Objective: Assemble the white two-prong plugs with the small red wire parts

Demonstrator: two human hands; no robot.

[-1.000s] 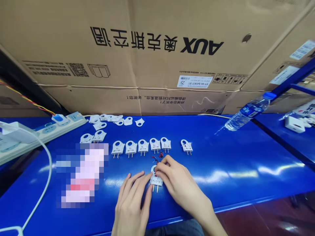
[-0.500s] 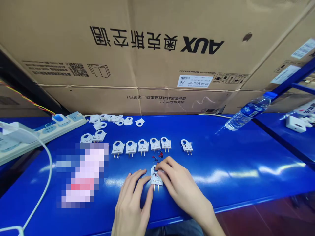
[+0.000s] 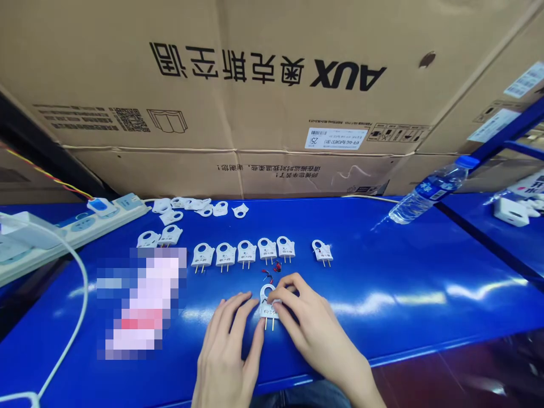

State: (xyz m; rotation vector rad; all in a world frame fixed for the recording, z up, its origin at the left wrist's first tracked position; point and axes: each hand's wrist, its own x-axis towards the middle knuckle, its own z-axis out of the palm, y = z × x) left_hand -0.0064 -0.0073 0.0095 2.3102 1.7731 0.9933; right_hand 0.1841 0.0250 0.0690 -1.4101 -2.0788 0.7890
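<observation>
A white two-pin plug lies flat on the blue table, pins toward me. My left hand rests flat beside it, fingertips touching its left edge. My right hand pinches its right side with thumb and forefinger. Small red parts lie just beyond the plug. Behind them stands a row of several finished white plugs, with one more plug set apart to the right.
Loose white plug shells lie at the back left near a white power strip. A white cable loops at the left. A water bottle lies at the right. Large cardboard boxes wall off the table's back.
The plug has shifted slightly left and toward me between my fingers. My right forefinger has come off its ring end, leaving the hole visible.
</observation>
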